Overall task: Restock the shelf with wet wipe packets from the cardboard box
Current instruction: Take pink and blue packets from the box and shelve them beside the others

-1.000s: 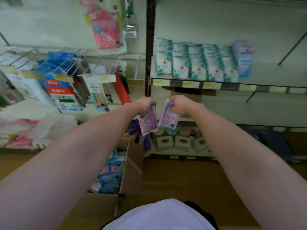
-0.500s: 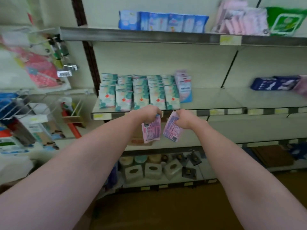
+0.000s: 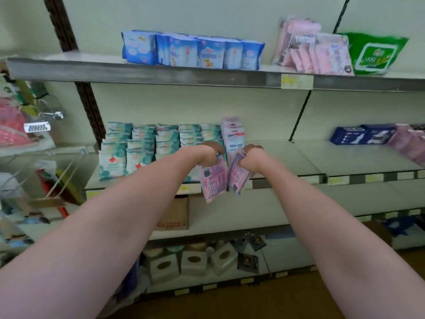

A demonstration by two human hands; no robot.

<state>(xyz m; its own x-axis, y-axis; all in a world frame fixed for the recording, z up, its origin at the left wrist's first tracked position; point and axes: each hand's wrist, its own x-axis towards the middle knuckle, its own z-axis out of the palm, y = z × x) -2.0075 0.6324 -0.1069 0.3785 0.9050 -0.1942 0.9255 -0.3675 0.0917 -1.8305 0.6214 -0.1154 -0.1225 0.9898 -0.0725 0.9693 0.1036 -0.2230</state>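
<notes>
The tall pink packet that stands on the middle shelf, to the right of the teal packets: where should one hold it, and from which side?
Take the tall pink packet by its upper part, coming from the front and pinching its two flat faces near the top. It stands upright above the teal packets, which seem to crowd its left side, so the top and the open right side look freest. Both hands already hold packets.

**Head view: lighting and picture quality**

Light even, soft, moderately bright, with a pale green cast on the back wall. No hard shadows; dim band under the upper shelf (image 3: 161,74), darkest at floor level. No glare. Motion blur throughout: print on the blue packs (image 3: 193,51) above that shelf is smeared, purple packs (image 3: 409,143) far right below it streak badly. Wide-angle bowing: the shelf edge curves, uprights lean outward. Both forearms at the bottom edge are stretched and soft.
</notes>
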